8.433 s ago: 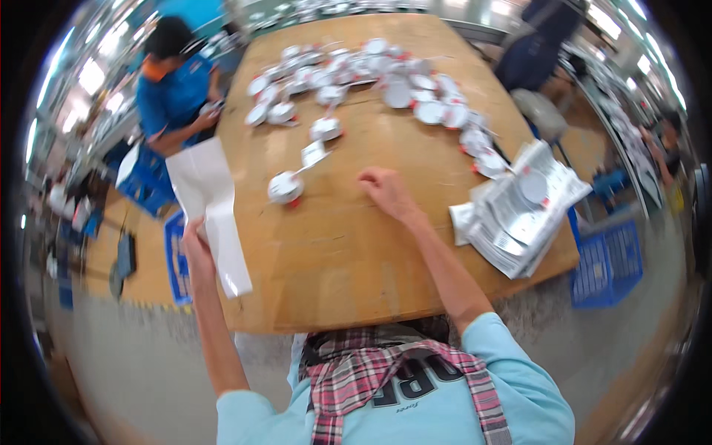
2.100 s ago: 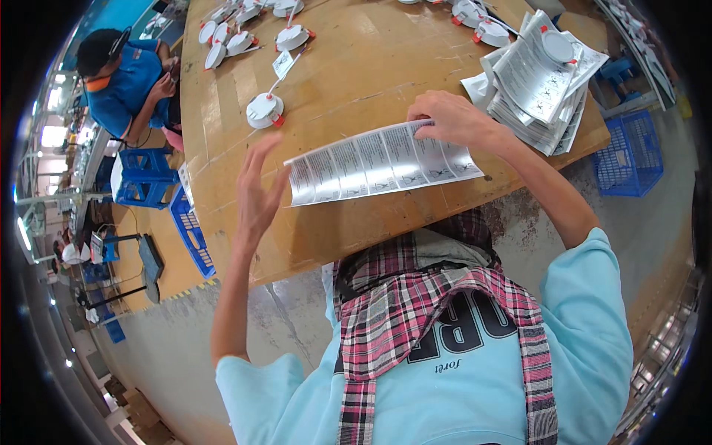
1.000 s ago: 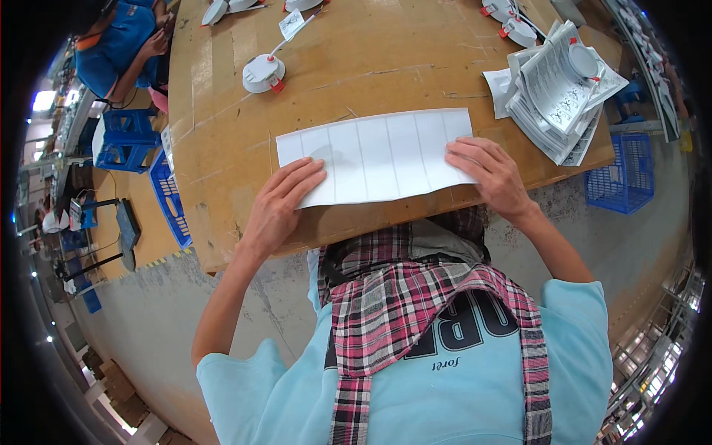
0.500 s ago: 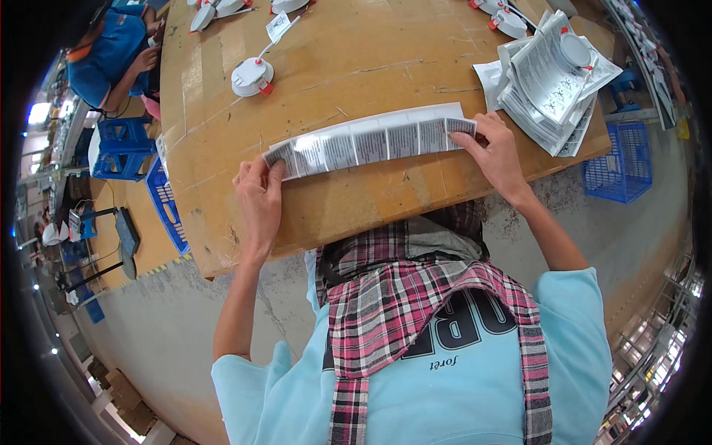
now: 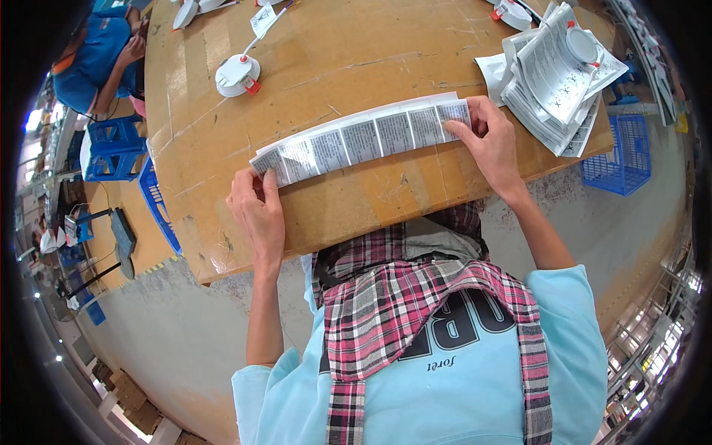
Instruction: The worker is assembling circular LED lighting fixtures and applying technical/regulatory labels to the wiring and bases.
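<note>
A long strip of silver printed labels (image 5: 361,142) stretches across the cardboard-topped table (image 5: 348,200), with white paper showing along its far edge. At its left end, the thumb and fingers of my left hand (image 5: 257,211) pinch a corner. My right hand (image 5: 489,144) grips the opposite end, thumb on the printed face and fingers behind. Both hands are closed on the strip. Beyond it lies a round white downlight (image 5: 239,74) with a red clip and a tagged cable.
At the right sits a pile of printed leaflets (image 5: 549,96) with a round white lamp (image 5: 582,46) on top. More lamps (image 5: 512,13) lie along the far side. Blue crates (image 5: 617,159) and a blue stool (image 5: 113,148) flank the table. A person in blue (image 5: 100,55) sits far left.
The strip's right end, curled before, now lies straighter. Both hands still hold the strip, its left end now a little nearer to me. The view has shifted slightly.
</note>
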`<control>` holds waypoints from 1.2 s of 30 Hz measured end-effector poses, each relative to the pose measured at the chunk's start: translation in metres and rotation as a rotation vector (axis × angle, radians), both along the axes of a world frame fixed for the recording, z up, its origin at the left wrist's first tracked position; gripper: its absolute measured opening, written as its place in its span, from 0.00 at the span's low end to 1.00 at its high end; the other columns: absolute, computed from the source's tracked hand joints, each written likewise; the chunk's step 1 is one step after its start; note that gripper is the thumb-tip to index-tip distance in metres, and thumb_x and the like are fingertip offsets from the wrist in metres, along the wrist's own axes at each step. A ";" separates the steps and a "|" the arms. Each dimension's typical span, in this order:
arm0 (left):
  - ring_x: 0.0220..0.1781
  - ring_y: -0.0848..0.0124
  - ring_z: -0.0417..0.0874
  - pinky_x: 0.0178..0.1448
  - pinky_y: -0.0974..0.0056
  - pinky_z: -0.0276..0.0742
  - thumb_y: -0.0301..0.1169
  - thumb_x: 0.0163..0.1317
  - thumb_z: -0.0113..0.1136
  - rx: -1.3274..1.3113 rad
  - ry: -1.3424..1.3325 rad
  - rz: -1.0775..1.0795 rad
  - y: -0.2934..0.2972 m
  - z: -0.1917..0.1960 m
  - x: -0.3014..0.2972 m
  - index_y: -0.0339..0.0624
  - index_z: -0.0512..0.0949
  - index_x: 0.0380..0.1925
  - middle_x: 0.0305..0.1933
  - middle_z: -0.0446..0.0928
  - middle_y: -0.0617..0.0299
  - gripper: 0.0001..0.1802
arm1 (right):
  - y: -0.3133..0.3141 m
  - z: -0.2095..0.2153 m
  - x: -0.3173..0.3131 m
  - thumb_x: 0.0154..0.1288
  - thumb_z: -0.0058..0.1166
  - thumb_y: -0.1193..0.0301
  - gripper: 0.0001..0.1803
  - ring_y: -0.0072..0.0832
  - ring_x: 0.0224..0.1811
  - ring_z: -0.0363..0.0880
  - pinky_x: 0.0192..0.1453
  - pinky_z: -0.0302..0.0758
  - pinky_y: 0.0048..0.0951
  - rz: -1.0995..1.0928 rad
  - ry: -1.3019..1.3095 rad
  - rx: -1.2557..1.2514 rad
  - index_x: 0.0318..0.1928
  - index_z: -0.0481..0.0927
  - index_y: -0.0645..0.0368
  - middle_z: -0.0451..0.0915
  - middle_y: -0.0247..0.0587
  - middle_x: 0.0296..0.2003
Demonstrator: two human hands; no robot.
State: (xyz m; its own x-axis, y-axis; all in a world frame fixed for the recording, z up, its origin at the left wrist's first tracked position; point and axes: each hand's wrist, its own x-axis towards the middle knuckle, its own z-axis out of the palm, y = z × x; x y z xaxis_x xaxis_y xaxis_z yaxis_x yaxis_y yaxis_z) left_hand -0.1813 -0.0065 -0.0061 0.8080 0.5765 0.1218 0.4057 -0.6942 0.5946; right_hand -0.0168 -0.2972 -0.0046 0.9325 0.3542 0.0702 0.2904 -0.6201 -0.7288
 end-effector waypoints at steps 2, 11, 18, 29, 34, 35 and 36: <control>0.25 0.71 0.70 0.32 0.64 0.67 0.27 0.64 0.54 0.056 -0.108 0.005 -0.001 0.000 0.002 0.29 0.73 0.33 0.24 0.73 0.56 0.08 | 0.001 -0.001 0.000 0.56 0.64 0.67 0.17 0.26 0.28 0.74 0.35 0.71 0.29 -0.031 0.032 0.111 0.42 0.76 0.63 0.74 0.39 0.26; 0.22 0.70 0.68 0.29 0.63 0.64 0.27 0.64 0.53 0.134 -0.056 0.034 -0.008 0.000 0.002 0.30 0.72 0.30 0.21 0.71 0.55 0.09 | 0.000 -0.006 0.007 0.57 0.62 0.68 0.17 0.26 0.26 0.75 0.32 0.73 0.27 0.010 -0.059 0.102 0.45 0.75 0.62 0.76 0.40 0.30; 0.22 0.71 0.68 0.29 0.63 0.64 0.28 0.64 0.52 0.133 -0.036 0.084 -0.010 -0.002 0.004 0.30 0.72 0.30 0.20 0.71 0.56 0.09 | 0.010 -0.002 0.009 0.57 0.62 0.70 0.16 0.23 0.21 0.70 0.28 0.68 0.27 0.003 -0.064 -0.023 0.46 0.75 0.58 0.72 0.32 0.20; 0.31 0.67 0.69 0.42 0.60 0.64 0.30 0.62 0.54 -0.004 0.096 0.254 -0.022 0.002 0.011 0.36 0.72 0.32 0.26 0.70 0.60 0.07 | 0.018 0.002 0.010 0.54 0.64 0.68 0.21 0.22 0.19 0.67 0.26 0.65 0.28 -0.120 -0.002 -0.095 0.47 0.72 0.55 0.67 0.29 0.17; 0.26 0.75 0.65 0.32 0.65 0.63 0.31 0.63 0.53 0.075 0.009 0.222 -0.021 -0.003 0.011 0.35 0.71 0.29 0.22 0.67 0.65 0.10 | 0.019 -0.001 0.009 0.54 0.65 0.67 0.18 0.23 0.19 0.67 0.25 0.65 0.29 -0.130 -0.070 -0.122 0.44 0.73 0.54 0.67 0.28 0.17; 0.26 0.75 0.64 0.32 0.65 0.63 0.31 0.63 0.53 0.074 0.017 0.230 -0.020 -0.003 0.011 0.35 0.71 0.29 0.22 0.67 0.65 0.10 | 0.020 -0.002 0.009 0.54 0.65 0.66 0.17 0.23 0.19 0.67 0.25 0.65 0.29 -0.131 -0.084 -0.128 0.42 0.74 0.53 0.67 0.28 0.17; 0.26 0.75 0.64 0.32 0.65 0.63 0.31 0.63 0.53 0.073 0.020 0.231 -0.020 -0.003 0.011 0.35 0.71 0.29 0.22 0.67 0.65 0.10 | 0.021 -0.001 0.009 0.54 0.65 0.66 0.17 0.23 0.19 0.67 0.25 0.65 0.29 -0.129 -0.081 -0.130 0.42 0.74 0.53 0.67 0.28 0.17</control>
State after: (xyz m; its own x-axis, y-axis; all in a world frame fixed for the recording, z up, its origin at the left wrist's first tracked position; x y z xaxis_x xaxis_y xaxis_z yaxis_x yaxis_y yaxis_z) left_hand -0.1704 -0.0265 -0.0090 0.6581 0.7368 0.1553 0.5702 -0.6223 0.5362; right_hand -0.0083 -0.2765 -0.0059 0.9639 0.2429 0.1089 0.2571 -0.7430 -0.6179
